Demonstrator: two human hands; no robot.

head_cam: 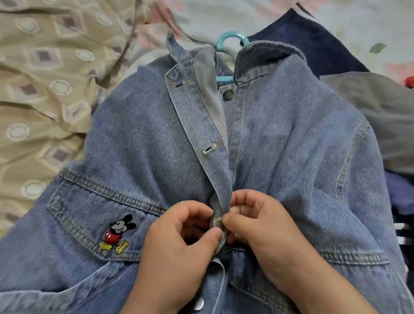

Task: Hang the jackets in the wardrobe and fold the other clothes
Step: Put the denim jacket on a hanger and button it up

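Observation:
A blue denim jacket lies front-up on the bed, filling most of the view, with a cartoon mouse patch on its left chest pocket. A turquoise plastic hanger sits inside the collar, its hook poking out at the top. My left hand pinches the left front placket at a buttonhole. My right hand pinches the right front edge against it, thumb on the button spot. The top metal button and the two upper buttonholes are undone.
A beige patterned blanket covers the bed at the left. A floral sheet shows at the top. At the right lie a dark navy garment, a grey garment and more dark clothes.

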